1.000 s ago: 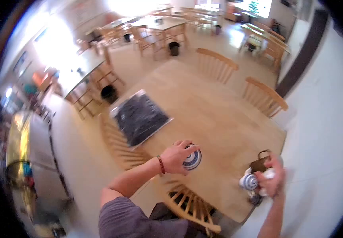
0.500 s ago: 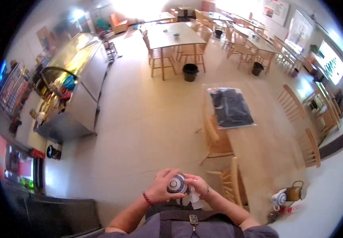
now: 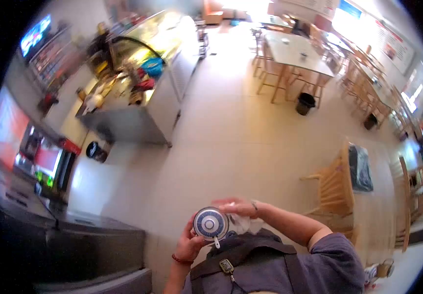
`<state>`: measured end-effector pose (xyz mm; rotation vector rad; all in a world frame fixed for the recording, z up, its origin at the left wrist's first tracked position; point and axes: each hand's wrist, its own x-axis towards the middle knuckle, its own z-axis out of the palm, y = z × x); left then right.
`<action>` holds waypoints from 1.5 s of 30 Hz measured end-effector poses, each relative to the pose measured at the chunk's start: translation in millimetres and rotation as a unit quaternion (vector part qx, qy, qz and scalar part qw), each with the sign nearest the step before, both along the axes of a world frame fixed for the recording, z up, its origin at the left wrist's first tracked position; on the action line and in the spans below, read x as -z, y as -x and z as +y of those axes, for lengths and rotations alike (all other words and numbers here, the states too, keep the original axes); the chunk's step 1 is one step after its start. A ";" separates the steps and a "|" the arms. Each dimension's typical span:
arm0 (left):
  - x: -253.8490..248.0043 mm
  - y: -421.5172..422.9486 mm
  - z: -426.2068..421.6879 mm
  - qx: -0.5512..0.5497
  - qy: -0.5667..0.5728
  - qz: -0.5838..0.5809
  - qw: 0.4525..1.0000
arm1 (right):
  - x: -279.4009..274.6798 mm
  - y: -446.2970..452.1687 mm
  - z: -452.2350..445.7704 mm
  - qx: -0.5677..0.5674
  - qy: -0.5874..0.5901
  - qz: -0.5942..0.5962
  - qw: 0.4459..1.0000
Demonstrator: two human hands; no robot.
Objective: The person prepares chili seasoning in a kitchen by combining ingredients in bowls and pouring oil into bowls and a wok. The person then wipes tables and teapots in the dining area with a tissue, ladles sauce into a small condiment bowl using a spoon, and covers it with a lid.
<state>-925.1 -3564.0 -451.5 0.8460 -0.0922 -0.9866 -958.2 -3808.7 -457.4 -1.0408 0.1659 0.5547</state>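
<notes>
A round blue-and-white lidded jar, probably porcelain, is held in front of my waist with its knobbed lid facing up. The handle of a small white spoon sticks out at its near edge. My left hand is wrapped round the jar's left side, its fingers partly hidden beneath. Against the far right of the rim lies my right hand, with a crumpled white tissue hanging under its fingers.
A steel counter with a lit display stands ahead left. The dark cabinet is close on my left. Wooden chairs and a table with a packed dark garment are at right. Black bins stand on the floor.
My view has turned left, so the room shifts to the right. The jar now sits more level, with the spoon handle showing. My right hand has moved to the jar's far rim.
</notes>
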 end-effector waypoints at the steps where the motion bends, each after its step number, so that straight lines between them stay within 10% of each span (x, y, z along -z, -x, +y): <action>1: -0.6 -15.7 5.2 -0.022 -0.001 0.005 1.000 | -4.3 -27.3 2.0 0.063 0.212 -0.146 0.964; 2: -3.6 -30.8 6.6 -0.044 -0.003 0.006 0.999 | -8.1 -53.7 4.8 0.120 0.400 -0.291 0.861; 9: 35.3 -172.0 46.4 -0.172 -0.030 0.005 0.985 | -56.9 -240.4 81.9 -0.265 0.541 -0.427 0.674; 23: 22.5 -458.8 194.5 -0.416 -0.039 0.070 0.906 | -61.1 -647.7 284.7 -0.440 0.304 -0.637 0.555; 29: 22.6 -584.5 307.4 -0.453 0.034 0.073 0.888 | -59.4 -795.8 387.3 -0.372 0.172 -0.606 0.681; 32: 35.0 -653.5 363.6 -0.426 0.051 0.007 0.903 | -68.6 -869.2 413.1 -0.344 0.161 -0.425 0.822; 34: 22.0 -706.7 399.6 -0.439 0.049 0.011 0.897 | -9.6 -929.1 446.3 -0.195 -0.125 -0.115 0.966; 37: 11.9 -770.8 453.7 -0.462 0.037 0.003 0.886 | 34.7 -1001.9 489.9 -0.155 -0.064 -0.221 0.961; 39: -11.2 -827.3 484.5 -0.426 0.036 -0.035 0.903 | 50.5 -1046.6 522.9 -0.136 -0.313 0.069 0.937; 45: 4.0 -994.0 586.9 -0.401 0.082 -0.011 0.912 | 58.0 -1167.8 640.6 -0.163 -0.335 0.132 0.919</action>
